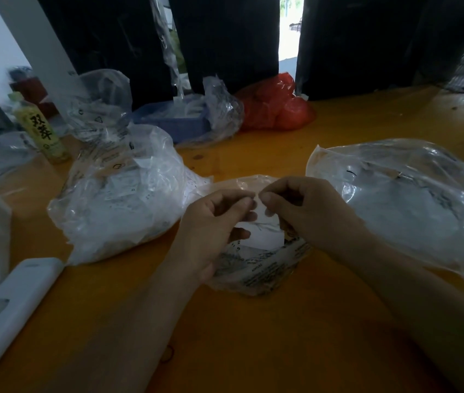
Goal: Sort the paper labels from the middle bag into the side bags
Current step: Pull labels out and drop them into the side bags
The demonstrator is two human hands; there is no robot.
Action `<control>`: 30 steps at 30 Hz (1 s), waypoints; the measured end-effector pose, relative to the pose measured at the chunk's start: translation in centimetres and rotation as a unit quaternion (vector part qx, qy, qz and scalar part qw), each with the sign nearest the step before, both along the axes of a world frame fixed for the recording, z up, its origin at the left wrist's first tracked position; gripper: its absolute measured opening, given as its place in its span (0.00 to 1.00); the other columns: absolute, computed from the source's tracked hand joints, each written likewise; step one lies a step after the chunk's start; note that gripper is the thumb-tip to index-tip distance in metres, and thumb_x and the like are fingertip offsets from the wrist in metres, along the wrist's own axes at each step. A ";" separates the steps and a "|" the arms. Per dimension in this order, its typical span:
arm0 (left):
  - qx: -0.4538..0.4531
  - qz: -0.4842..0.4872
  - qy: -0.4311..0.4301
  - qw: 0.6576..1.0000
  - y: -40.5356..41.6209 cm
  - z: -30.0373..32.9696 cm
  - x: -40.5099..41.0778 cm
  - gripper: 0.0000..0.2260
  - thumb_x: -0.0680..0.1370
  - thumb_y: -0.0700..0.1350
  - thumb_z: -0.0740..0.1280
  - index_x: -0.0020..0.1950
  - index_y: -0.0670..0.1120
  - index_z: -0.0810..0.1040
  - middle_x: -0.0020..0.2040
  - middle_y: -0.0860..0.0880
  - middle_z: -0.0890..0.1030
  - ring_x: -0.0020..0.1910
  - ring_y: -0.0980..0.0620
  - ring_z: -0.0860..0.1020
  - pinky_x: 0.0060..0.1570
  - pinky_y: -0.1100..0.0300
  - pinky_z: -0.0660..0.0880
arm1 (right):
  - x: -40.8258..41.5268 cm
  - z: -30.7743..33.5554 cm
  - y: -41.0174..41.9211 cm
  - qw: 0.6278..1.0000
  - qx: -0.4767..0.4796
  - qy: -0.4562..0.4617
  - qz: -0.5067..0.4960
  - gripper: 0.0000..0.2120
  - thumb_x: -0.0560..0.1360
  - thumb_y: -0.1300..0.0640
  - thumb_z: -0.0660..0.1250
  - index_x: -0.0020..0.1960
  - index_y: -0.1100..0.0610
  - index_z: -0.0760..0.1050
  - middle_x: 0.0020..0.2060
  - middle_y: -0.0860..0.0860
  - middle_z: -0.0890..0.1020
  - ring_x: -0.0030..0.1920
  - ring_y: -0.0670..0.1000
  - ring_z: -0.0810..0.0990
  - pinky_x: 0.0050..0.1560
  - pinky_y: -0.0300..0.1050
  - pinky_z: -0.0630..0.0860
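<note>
One paper label (264, 236) hangs above the middle bag (256, 272), pinched at its top edge by the left hand (213, 231) and right hand (307, 214) (each grip narrow), between two side bags on the orange worktop (253, 336).

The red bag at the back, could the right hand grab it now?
Probably not yet: the right hand pinches a paper label, though nothing blocks the table up to the red bag.
</note>
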State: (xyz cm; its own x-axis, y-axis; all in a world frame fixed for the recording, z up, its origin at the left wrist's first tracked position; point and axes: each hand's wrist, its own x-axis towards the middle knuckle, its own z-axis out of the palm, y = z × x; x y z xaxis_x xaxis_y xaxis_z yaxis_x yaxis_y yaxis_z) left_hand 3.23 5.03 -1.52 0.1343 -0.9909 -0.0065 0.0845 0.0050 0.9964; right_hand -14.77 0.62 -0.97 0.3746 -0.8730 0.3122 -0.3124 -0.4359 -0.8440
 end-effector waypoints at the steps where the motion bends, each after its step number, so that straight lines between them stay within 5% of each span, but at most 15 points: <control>1: 0.002 0.007 0.017 1.000 0.0 0.0 0.1 0.07 0.81 0.39 0.72 0.50 0.50 0.87 0.49 0.48 0.89 0.50 0.52 0.87 0.38 0.65 0.79 | 0.0 0.0 0.0 1.000 0.018 -0.024 0.008 0.02 0.79 0.52 0.69 0.50 0.48 0.80 0.37 0.43 0.84 0.31 0.42 0.80 0.33 0.35 0.76; 8: 0.020 -0.027 0.049 0.998 -0.1 0.3 0.3 0.10 0.76 0.39 0.76 0.57 0.44 0.83 0.51 0.45 0.89 0.50 0.48 0.88 0.38 0.64 0.81 | -0.1 -0.4 -0.1 0.999 -0.033 0.016 0.010 0.02 0.79 0.53 0.70 0.48 0.47 0.80 0.37 0.41 0.83 0.35 0.42 0.82 0.34 0.32 0.75; 12: 0.016 0.009 0.050 0.999 -0.1 0.3 0.4 0.09 0.75 0.38 0.77 0.54 0.44 0.85 0.48 0.45 0.89 0.46 0.50 0.88 0.37 0.66 0.80 | 0.1 -0.8 -0.5 0.996 -0.056 0.061 -0.030 0.07 0.80 0.45 0.64 0.48 0.45 0.78 0.37 0.39 0.82 0.36 0.38 0.81 0.32 0.30 0.74; 17: -0.005 0.042 0.056 0.998 -0.2 0.2 0.7 0.08 0.76 0.38 0.76 0.54 0.43 0.84 0.49 0.46 0.89 0.48 0.51 0.88 0.29 0.67 0.76 | -0.1 -1.7 -1.5 0.926 -0.110 0.361 0.010 0.21 0.71 0.31 0.66 0.59 0.41 0.76 0.46 0.36 0.72 0.44 0.39 0.72 0.39 0.33 0.64; 19: -0.017 0.037 0.079 0.996 -0.2 0.2 0.6 0.08 0.74 0.37 0.76 0.52 0.42 0.84 0.50 0.44 0.89 0.48 0.51 0.88 0.34 0.68 0.79 | -0.1 -1.9 -1.6 0.906 -0.103 0.409 0.015 0.25 0.71 0.31 0.69 0.63 0.41 0.75 0.50 0.40 0.71 0.49 0.42 0.70 0.41 0.38 0.64; 25: -0.039 0.008 0.143 0.989 -0.5 -0.2 0.4 0.07 0.73 0.34 0.74 0.51 0.39 0.83 0.52 0.39 0.88 0.51 0.44 0.88 0.46 0.64 0.83 | -0.6 -1.0 -1.1 0.915 -0.127 0.382 -0.017 0.14 0.78 0.41 0.66 0.59 0.45 0.79 0.48 0.42 0.76 0.47 0.44 0.74 0.41 0.39 0.67; 30: -0.036 0.019 0.181 0.983 -0.7 -0.2 0.4 0.14 0.69 0.40 0.76 0.52 0.38 0.85 0.49 0.38 0.87 0.49 0.44 0.88 0.47 0.63 0.83 | -0.6 -1.3 -1.2 0.926 -0.080 0.368 -0.006 0.21 0.75 0.43 0.73 0.65 0.47 0.74 0.43 0.38 0.71 0.43 0.41 0.71 0.37 0.32 0.61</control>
State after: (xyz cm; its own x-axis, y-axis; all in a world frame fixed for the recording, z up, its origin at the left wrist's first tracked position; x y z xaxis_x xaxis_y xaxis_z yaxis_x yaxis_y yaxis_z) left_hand 3.63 4.38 -1.69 0.1738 -0.9848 0.0083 0.4318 0.0837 0.8981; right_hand -15.36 -0.57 -2.31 0.5286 -0.8427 0.1024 -0.7827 -0.5305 -0.3256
